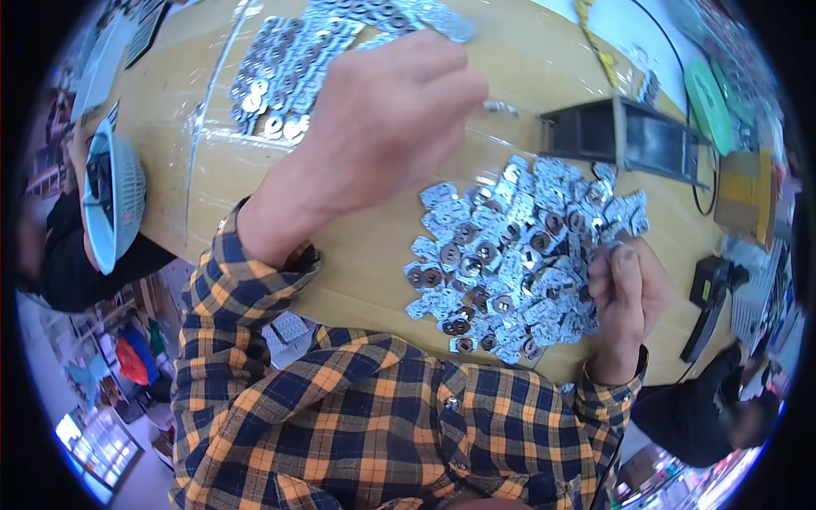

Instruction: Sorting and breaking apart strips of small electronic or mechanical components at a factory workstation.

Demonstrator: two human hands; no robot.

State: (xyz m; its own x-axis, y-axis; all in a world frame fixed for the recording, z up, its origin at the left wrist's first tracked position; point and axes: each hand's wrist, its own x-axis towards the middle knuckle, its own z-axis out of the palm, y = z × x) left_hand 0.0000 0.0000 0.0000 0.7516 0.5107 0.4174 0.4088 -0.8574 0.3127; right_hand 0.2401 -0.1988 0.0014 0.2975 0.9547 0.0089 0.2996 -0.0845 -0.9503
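A heap of small flat silver metal parts with dark round centres [518, 255] lies on the tan, plastic-wrapped tabletop [374, 255]. My right hand [627, 293] rests at the heap's right edge, its thumb and fingers pinched on one part there. My left hand [387, 119] is raised over the table to the upper left of the heap. Its fingers are closed, and a small shiny metal piece [503, 108] sticks out at the fingertips. A second, larger heap of the same parts [297, 64] lies farther away, behind the left hand.
A black box-shaped device [633, 136] stands just beyond the near heap. A light blue plastic basket [115, 200] hangs past the table's left edge. To the right are a green oval object [705, 98], a black tool [710, 297] and a cable.
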